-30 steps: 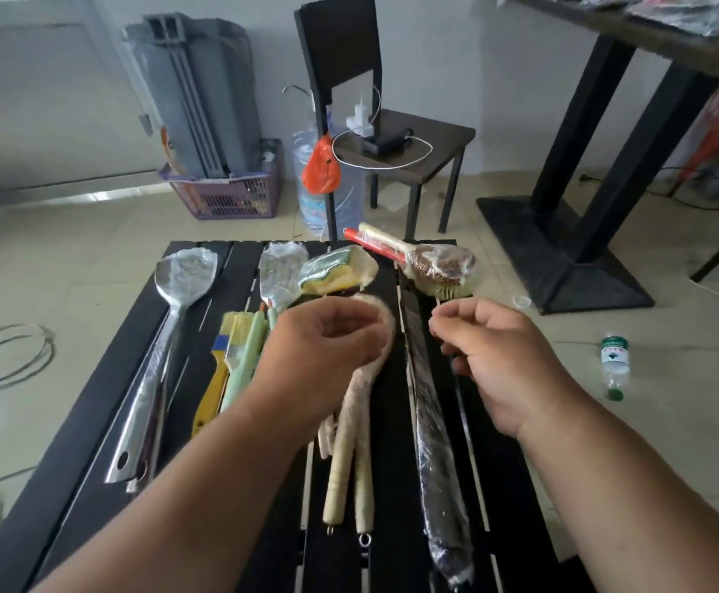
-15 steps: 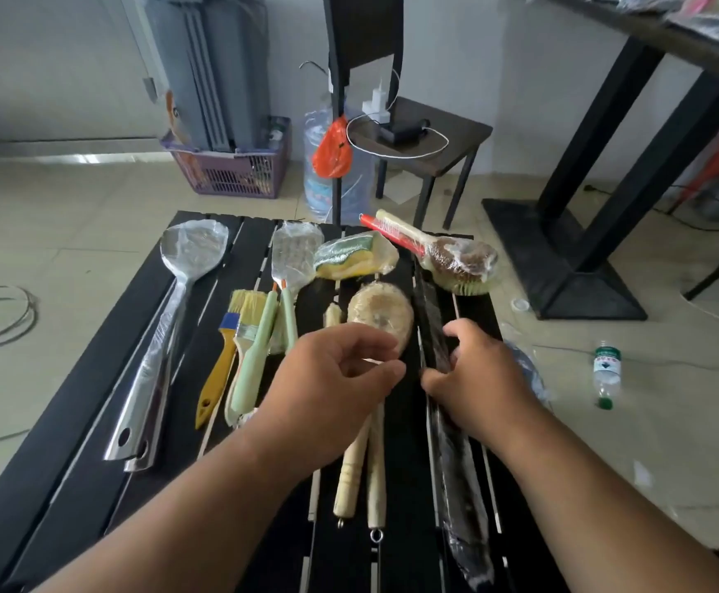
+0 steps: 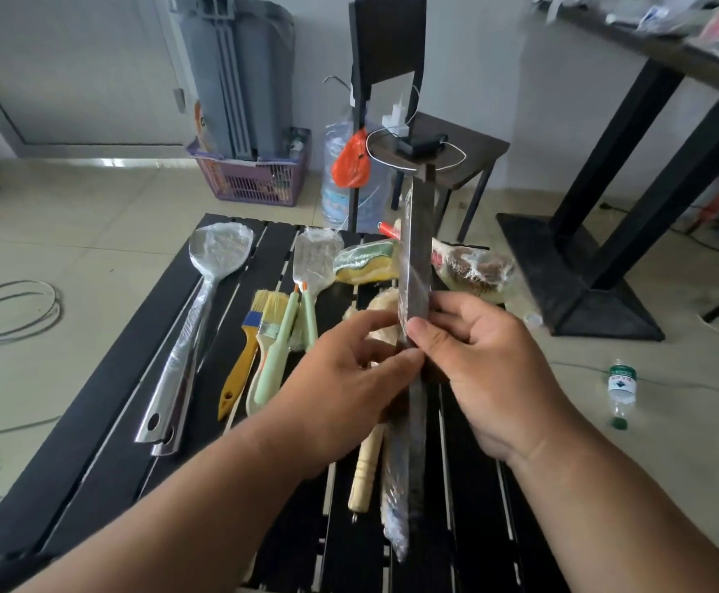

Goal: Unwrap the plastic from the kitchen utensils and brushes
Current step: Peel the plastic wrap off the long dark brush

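Observation:
A long dark utensil wrapped in clear plastic [image 3: 414, 258] stands nearly upright above the black slatted table [image 3: 105, 400]. My right hand [image 3: 481, 357] grips its middle, and my left hand [image 3: 349, 370] pinches the wrap beside it. On the table lie a wrapped steel spoon [image 3: 203, 310], a wrapped spatula [image 3: 312, 261], a wrapped sponge [image 3: 366, 261], a wrapped brown brush [image 3: 473, 267], yellow paint brushes [image 3: 259, 336], green-handled tools [image 3: 280, 353] and a wooden-handled brush [image 3: 366, 468], partly hidden by my hands.
A small dark stool with a charger [image 3: 430, 151] and a water jug [image 3: 340, 186] stand beyond the table. A purple basket [image 3: 255, 177] sits by the wall. A small bottle [image 3: 621, 385] lies on the floor at right, near a black table base [image 3: 580, 267].
The long wrapped utensil, lying flat on the table before, is now lifted upright in my right hand. My left hand has moved over to its wrap.

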